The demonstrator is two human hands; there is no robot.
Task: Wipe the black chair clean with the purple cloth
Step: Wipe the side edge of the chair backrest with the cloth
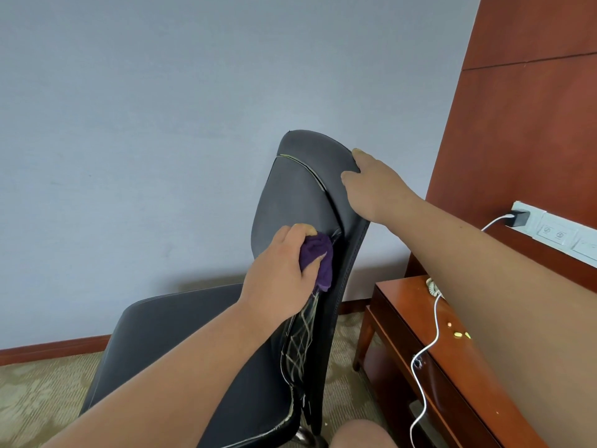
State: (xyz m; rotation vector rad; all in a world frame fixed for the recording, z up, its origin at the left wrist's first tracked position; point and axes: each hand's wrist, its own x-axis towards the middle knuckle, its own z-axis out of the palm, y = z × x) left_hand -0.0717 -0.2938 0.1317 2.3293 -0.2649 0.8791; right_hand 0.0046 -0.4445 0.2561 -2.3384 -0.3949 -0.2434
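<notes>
The black chair (300, 189) stands in the middle of the head view, its backrest upright and its seat reaching toward the lower left. My left hand (281, 273) grips the bunched purple cloth (318, 257) and presses it against the lower front of the backrest, near its right edge. My right hand (371, 185) holds the upper right edge of the backrest, thumb on the front, the other fingers hidden behind it. Worn, cracked upholstery shows below the cloth.
A reddish wooden bedside table (452, 367) stands right of the chair, with a white cable (426, 344) running over it from a charger in a wall socket panel (549, 231). A blue-grey wall is behind; patterned carpet (38, 399) covers the floor.
</notes>
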